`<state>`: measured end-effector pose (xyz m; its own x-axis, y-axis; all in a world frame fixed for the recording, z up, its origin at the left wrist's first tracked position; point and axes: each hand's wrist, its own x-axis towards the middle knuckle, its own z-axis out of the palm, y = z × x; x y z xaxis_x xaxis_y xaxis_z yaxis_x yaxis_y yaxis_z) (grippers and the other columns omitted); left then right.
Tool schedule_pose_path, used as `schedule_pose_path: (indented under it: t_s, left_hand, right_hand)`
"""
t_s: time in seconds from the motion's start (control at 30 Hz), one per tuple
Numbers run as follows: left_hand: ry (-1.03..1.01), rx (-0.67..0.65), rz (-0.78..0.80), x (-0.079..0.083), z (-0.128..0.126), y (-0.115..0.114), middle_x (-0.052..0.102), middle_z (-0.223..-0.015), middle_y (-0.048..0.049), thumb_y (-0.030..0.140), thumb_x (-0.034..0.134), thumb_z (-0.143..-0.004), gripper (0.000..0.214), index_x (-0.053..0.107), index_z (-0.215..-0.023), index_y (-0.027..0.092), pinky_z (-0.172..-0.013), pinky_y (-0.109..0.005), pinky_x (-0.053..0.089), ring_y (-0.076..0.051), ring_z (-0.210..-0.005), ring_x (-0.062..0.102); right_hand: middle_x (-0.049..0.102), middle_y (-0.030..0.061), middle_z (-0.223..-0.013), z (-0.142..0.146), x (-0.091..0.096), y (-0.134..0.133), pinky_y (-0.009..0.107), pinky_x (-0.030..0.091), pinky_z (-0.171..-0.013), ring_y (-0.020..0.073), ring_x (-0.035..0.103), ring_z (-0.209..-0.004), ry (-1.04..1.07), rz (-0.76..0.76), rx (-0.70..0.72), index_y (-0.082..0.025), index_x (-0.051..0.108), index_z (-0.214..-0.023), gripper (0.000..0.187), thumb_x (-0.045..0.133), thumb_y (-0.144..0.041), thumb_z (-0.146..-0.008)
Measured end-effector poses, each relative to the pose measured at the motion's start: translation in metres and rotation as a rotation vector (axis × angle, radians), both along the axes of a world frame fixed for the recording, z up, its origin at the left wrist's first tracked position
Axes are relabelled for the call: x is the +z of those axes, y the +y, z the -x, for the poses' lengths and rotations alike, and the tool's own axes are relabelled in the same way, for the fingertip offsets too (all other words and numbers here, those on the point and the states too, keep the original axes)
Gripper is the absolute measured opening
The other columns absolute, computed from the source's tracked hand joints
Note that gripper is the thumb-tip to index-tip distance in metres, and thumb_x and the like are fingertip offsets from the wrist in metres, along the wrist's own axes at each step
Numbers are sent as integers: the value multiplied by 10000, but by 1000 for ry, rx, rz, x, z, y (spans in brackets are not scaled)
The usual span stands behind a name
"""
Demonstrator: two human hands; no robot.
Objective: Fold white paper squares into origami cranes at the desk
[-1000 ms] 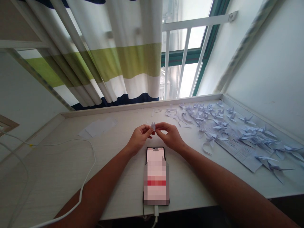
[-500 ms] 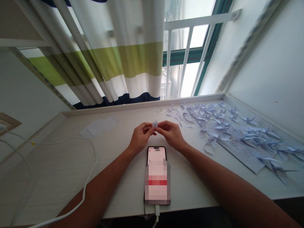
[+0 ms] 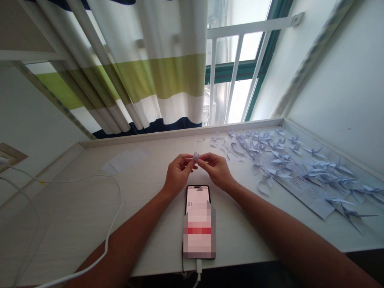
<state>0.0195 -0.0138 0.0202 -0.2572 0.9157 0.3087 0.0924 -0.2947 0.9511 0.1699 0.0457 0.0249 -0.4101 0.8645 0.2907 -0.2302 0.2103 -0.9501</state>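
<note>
Both of my hands are raised a little above the pale table (image 3: 75, 208), pinching one small folded piece of pale blue paper (image 3: 196, 156) between their fingertips. My left hand (image 3: 177, 173) grips it from the left and my right hand (image 3: 216, 168) from the right, fingers closed. Just below my hands a phone (image 3: 198, 220) lies flat on the table with its screen lit and a cable plugged into its near end.
Several folded paper cranes (image 3: 288, 160) lie spread over the right side of the table, some on a printed sheet (image 3: 303, 190). Blank paper squares (image 3: 124, 160) lie at the back left. A white cable (image 3: 111, 224) loops across the left. A striped curtain (image 3: 144, 68) and a window rail (image 3: 252, 28) stand behind.
My hands and the folded paper have risen slightly in view as the camera tilted; the fingers have shifted a little on the paper. The phone stays in place.
</note>
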Motion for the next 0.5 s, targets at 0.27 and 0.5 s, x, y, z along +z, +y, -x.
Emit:
schedule_pose_path:
  t_s: [0.27, 0.5]
  left_hand:
    - [-8, -43, 16, -3, 2, 2, 734, -932, -55, 417, 756, -845, 258, 702, -932, 180, -707, -299, 584, -190, -867, 707]
    - [35, -18, 40, -2, 6, 4, 736, -1006, -62, 431, 742, -849, 269, 733, -930, 175, -789, -337, 603, -186, -901, 674]
  right_hand:
    - [776, 57, -986, -6, 8, 1, 380, 558, -890, 216, 706, -937, -34, -68, 57, -216, 794, -949, 218, 754, -401, -841]
    - [761, 46, -1149, -9, 12, 1, 402, 533, -962, 236, 685, -1083, -1, -14, 39, -267, 780, -1056, 263, 778, -358, -809]
